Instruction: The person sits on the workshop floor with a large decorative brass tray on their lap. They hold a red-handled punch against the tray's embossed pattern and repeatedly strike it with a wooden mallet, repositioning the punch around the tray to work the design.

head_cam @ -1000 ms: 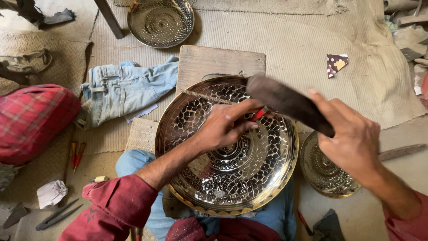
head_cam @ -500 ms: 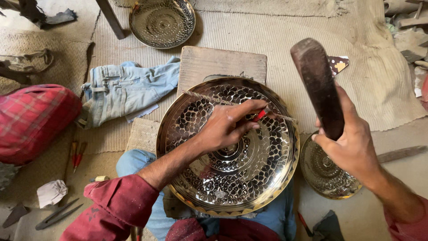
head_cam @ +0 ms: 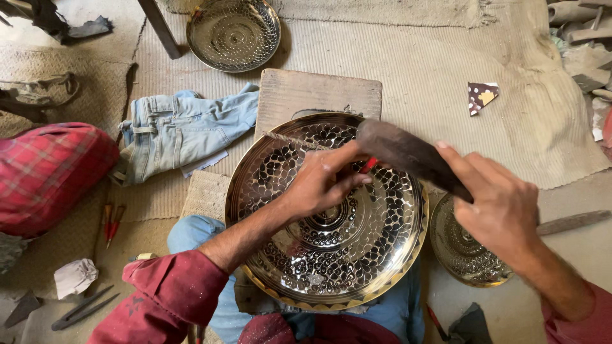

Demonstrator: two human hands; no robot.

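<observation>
A: Change from 0.5 s ago?
B: Right hand (head_cam: 503,210), gripping dark mallet (head_cam: 408,156), swung it from upright down onto red-handled punch (head_cam: 368,165) pinched by left hand (head_cam: 319,181) on brass plate (head_cam: 325,255).
A: Around?
B: Jeans (head_cam: 185,130) left; 2 smaller plates (head_cam: 234,33).

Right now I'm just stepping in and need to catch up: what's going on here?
A person sits on the floor with a large patterned metal plate across their lap. The left hand holds a thin red-tipped tool against the plate's surface. The right hand grips a dark wooden mallet, its head low over the tool. A smaller plate lies at the right, another plate farther off, and folded jeans at the left.
</observation>
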